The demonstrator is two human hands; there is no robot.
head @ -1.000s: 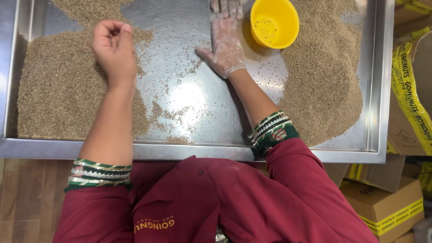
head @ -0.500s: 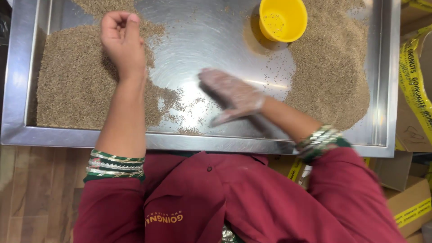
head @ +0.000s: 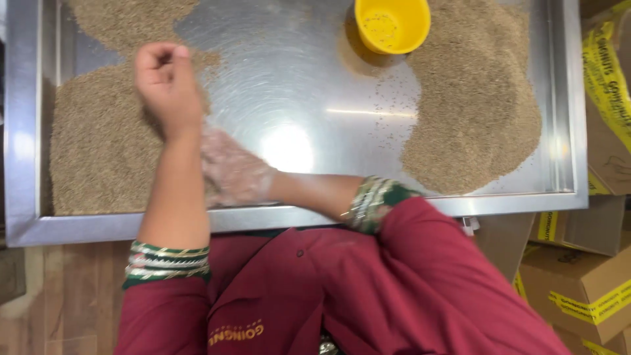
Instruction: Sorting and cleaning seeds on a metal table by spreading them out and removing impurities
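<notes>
From the head view we see our left hand (head: pixel 167 89) curled into a loose fist above the left grain heap (head: pixel 102 148) in the steel tray (head: pixel 23 131), holding nothing we can make out. Our gloved right hand (head: pixel 233 174) lies flat and open against that heap, close to the tray's near rim; a hard sweep could push grain over it. The yellow cup (head: pixel 392 25) sits at the tray's far side.

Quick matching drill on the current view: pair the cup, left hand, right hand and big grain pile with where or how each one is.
Things:
1. cup
2. left hand
3. right hand
4. right grain pile

States:
A. gloved, flat on the tray, under the other forearm
B. yellow, at the tray's far edge
C. bare, closed in a fist
D. heaped on the tray's right side

Pairs: 1-B, 2-C, 3-A, 4-D
</notes>
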